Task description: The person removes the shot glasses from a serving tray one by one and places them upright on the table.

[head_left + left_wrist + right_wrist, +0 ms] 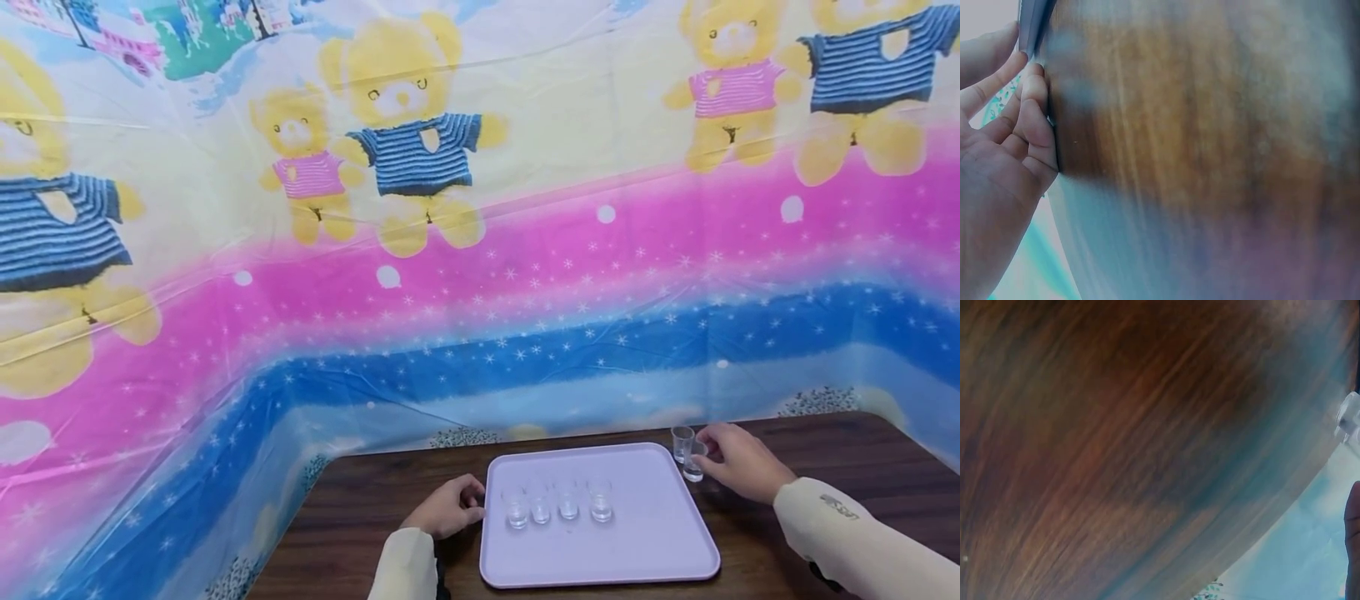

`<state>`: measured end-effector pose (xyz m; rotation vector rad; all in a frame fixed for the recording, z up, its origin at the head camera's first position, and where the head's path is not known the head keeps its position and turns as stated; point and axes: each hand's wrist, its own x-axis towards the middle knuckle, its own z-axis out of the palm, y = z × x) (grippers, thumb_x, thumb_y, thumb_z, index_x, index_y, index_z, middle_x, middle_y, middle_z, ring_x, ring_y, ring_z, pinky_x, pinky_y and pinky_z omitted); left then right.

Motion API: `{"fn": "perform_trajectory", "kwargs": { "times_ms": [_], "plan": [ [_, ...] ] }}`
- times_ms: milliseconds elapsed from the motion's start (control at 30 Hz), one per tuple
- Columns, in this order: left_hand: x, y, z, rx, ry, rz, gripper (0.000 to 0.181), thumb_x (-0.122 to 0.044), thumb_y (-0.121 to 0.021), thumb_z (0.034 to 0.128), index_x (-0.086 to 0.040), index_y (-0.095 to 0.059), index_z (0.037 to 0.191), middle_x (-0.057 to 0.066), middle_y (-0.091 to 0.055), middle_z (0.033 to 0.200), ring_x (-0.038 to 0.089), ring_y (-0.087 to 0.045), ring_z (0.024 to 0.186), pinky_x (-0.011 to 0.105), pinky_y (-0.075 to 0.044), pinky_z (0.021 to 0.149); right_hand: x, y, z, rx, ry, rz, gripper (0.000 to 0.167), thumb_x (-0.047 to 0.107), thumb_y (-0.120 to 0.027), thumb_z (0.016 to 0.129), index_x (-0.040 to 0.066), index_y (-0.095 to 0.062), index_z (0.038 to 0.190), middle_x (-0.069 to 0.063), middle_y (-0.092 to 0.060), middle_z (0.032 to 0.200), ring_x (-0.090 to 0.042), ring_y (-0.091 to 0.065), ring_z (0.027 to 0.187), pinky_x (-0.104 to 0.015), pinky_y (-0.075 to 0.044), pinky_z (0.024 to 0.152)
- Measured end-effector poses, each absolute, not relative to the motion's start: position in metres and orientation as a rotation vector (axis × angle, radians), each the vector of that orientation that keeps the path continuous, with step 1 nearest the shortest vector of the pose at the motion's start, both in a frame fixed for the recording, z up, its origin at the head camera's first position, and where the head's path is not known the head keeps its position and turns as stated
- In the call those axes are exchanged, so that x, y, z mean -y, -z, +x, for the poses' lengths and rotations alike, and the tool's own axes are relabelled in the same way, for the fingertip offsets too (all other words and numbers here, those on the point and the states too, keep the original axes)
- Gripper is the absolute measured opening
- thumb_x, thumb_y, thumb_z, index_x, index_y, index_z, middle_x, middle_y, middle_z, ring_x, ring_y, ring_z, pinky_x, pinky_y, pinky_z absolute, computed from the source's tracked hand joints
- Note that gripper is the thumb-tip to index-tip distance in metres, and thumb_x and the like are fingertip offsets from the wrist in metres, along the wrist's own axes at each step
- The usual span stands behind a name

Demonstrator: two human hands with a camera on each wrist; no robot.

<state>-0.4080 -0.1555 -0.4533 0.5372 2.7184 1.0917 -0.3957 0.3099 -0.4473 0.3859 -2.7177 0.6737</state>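
Note:
A pale lilac tray (pixel 645 542) lies on the table, with several small clear shot glasses (pixel 601 504) standing in a row on it. My left hand (pixel 450 507) rests at the tray's left edge. In the left wrist view the thumb and index fingertips of the left hand (pixel 1004 144) touch the rim, and the other fingers bend loosely against the tabletop. Beyond the tray's right edge, my right hand (pixel 742 462) pinches a clear shot glass (pixel 693 467) between thumb and fingers. Another shot glass (pixel 682 442) stands right beside it. Only a fingertip (pixel 1354 531) and part of a glass (pixel 1350 417) appear in the right wrist view.
The dark wooden table (pixel 330 517) has its far edge just behind the tray. A cloth backdrop (pixel 525 317) printed with bears and snowflakes hangs directly behind and beside the table.

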Motion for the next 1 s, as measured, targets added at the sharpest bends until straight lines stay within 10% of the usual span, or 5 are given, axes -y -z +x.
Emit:
{"fn": "perform_trajectory", "kwargs": {
  "times_ms": [1000],
  "plan": [
    [0.157,0.455,-0.408,-2.727,-1.103,0.582,0.02,-0.007,-0.068,0.086,-0.005,-0.058,0.103,0.005,-0.053,0.08,0.017,-0.05,0.064,0.031,-0.042,0.058,-0.256,0.426,-0.389,2.63,-0.66,0.571,0.039,0.028,-0.079,0.076,0.01,-0.061,0.105,-0.001,-0.056,0.101,-0.021,-0.054,0.091,-0.039,-0.046,0.074]
  ]
}}
